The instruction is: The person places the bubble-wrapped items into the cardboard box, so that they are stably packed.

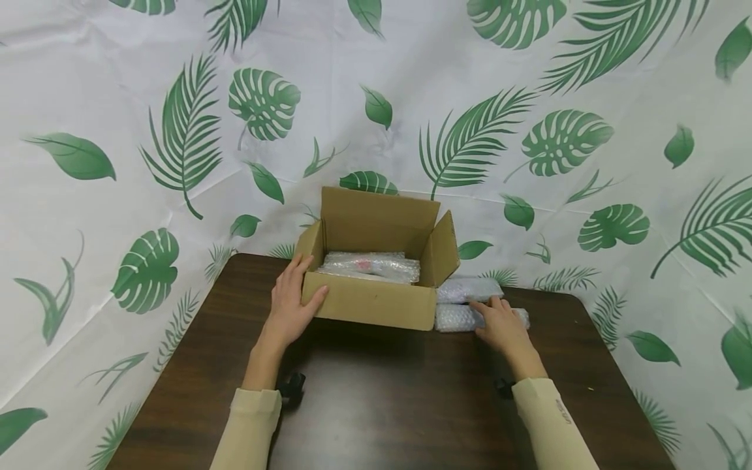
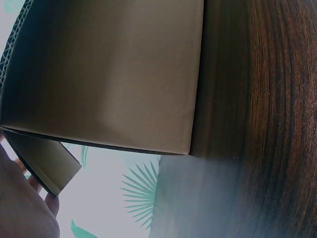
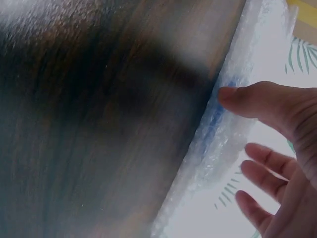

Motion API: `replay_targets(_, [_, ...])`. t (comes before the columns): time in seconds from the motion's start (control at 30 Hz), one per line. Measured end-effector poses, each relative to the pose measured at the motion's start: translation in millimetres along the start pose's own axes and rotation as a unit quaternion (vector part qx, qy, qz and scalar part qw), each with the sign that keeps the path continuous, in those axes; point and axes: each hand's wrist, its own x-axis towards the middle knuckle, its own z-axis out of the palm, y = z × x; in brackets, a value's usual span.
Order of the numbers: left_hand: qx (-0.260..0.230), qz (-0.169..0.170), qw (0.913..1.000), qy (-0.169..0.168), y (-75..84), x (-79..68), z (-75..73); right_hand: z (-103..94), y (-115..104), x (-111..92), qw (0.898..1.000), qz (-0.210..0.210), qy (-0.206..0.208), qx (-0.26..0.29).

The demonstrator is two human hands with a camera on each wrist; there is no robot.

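Note:
An open cardboard box (image 1: 370, 303) stands near the back of the table, with several bubble-wrapped packages (image 1: 373, 264) lying inside. At its front left corner my left hand (image 1: 289, 300) grips the cardboard, thumb at the front and fingers along the left flap (image 2: 44, 158). Two more bubble-wrapped packages lie side by side to the right of the box, one farther back (image 1: 470, 288). Over the nearer bubble-wrapped package (image 1: 457, 318) is my right hand (image 1: 499, 323). The thumb touches its near side, while the other fingers stay loosely spread above in the right wrist view.
The dark wooden table (image 1: 376, 391) extends toward me. Behind it hangs a white cloth (image 1: 458, 78) printed with green leaves. The box's right flap (image 1: 444, 248) leans outward beside the packages.

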Motion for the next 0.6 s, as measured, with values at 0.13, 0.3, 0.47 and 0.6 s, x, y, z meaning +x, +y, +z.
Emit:
replay_targets(0.13, [0.0, -0.001, 1.0, -0.001, 0.5, -0.3, -0.5, 0.2, 2.0, -0.8, 1.0, -0.007, -0.008, 0.008])
replay_targets(0.3, [0.0, -0.003, 1.0, -0.003, 1.7, -0.3, -1.4, -0.2, 3.3, -2.3, 0.999, -0.005, -0.028, 0.024])
replay_targets(0.47, [0.0, -0.005, 1.0, -0.004, 2.3, -0.2, -1.4, -1.8, 2.2, -3.4, 0.999, -0.002, -0.03, 0.023])
replay_targets(0.6, [0.002, -0.007, 0.9999, -0.01, 3.4, -0.4, -1.8, -2.3, 2.3, -5.2, 0.999, -0.002, -0.03, 0.023])
